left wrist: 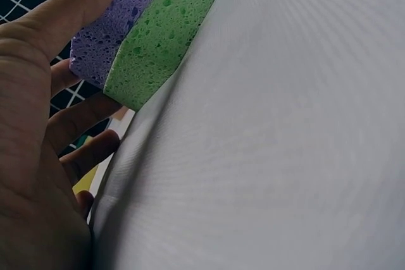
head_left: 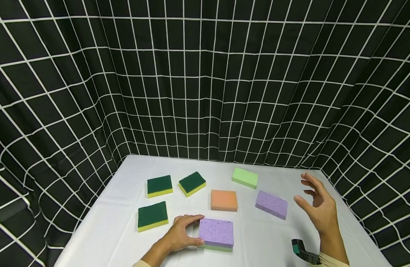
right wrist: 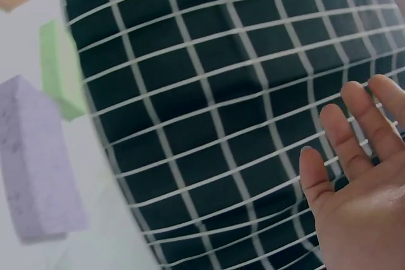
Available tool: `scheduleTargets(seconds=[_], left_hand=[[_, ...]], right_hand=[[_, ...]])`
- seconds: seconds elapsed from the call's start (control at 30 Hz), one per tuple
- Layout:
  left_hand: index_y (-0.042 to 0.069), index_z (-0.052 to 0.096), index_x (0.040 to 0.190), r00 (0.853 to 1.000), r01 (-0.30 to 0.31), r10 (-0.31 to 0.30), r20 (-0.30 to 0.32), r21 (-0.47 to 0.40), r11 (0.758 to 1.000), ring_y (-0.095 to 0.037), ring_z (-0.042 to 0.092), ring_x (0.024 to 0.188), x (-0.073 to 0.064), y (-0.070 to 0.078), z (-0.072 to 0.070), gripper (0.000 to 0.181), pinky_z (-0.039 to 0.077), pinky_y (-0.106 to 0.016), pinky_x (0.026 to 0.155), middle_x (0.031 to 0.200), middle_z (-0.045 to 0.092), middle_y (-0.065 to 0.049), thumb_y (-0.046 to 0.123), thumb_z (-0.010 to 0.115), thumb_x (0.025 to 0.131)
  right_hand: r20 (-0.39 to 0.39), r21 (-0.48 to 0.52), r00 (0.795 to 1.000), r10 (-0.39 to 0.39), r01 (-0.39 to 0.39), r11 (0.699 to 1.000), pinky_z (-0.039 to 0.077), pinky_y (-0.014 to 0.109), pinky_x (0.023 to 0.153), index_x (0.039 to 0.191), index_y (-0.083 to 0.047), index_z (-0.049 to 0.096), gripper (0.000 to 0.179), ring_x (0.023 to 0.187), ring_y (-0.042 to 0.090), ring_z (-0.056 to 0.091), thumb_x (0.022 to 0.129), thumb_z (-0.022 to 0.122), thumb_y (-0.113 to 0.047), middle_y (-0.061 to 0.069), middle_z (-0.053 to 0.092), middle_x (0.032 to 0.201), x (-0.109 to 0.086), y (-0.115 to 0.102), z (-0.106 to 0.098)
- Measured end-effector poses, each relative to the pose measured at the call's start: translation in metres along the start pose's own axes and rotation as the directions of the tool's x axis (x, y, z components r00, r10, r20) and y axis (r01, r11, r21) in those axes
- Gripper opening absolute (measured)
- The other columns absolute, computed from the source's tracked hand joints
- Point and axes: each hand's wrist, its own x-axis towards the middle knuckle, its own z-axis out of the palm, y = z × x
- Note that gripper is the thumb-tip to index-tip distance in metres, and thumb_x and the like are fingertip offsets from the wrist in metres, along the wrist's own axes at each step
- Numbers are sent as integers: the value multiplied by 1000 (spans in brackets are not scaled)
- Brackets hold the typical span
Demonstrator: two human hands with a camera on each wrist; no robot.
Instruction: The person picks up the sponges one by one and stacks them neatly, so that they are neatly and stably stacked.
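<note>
At lower centre, we see the nearer left hand (head_left: 180,234) pinching the left end of a purple, rectangular, porous sponge (head_left: 216,230), long axis left to right, atop a green porous sponge (left wrist: 166,33); the right hand (head_left: 321,211), at right, is empty, thumb and fingers parted.

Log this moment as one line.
left grip: holding purple rectangular sponge, atop green rectangular sponge | right grip: raised, empty

Left sleeve (head_left: 142,264): beige
Right sleeve (head_left: 331,260): beige
Right wrist strap (head_left: 309,256): black, small holes, green patch on raised end
</note>
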Motion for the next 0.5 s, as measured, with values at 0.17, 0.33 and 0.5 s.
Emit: scheduleTargets(seconds=[0.17, 0.33, 0.5], left_hand=[[22, 59, 133, 1000, 5, -5, -3, 6, 1000, -14, 50, 115, 0, 0, -1, 72, 19, -52, 101, 126, 59, 10, 46, 84, 70], [21, 59, 133, 1000, 14, -14, 4, 5, 1000, -16, 49, 116, 0, -1, 0, 73, 20, -53, 101, 127, 59, 8, 46, 84, 69], [21, 59, 133, 1000, 28, -28, 2, 3, 1000, -19, 47, 116, -1, -1, 0, 73, 22, -53, 100, 127, 59, 7, 45, 84, 69]], right_hand=[[-37, -79, 993, 113, -116, 990, 33, 25, 89, 141, 7, 41, 74, 121, 25, 41, 73, 62, 28, 22, 44, 138, -8, 24, -5], [-76, -195, 972, 222, -232, 953, 35, 21, 86, 145, -1, 40, 73, 119, 16, 43, 80, 67, 17, 12, 47, 138, -20, 43, -10], [-87, -301, 947, 309, -320, 898, 35, 17, 83, 147, -6, 38, 74, 118, 8, 43, 83, 72, 4, 6, 48, 139, -31, 59, -13]])
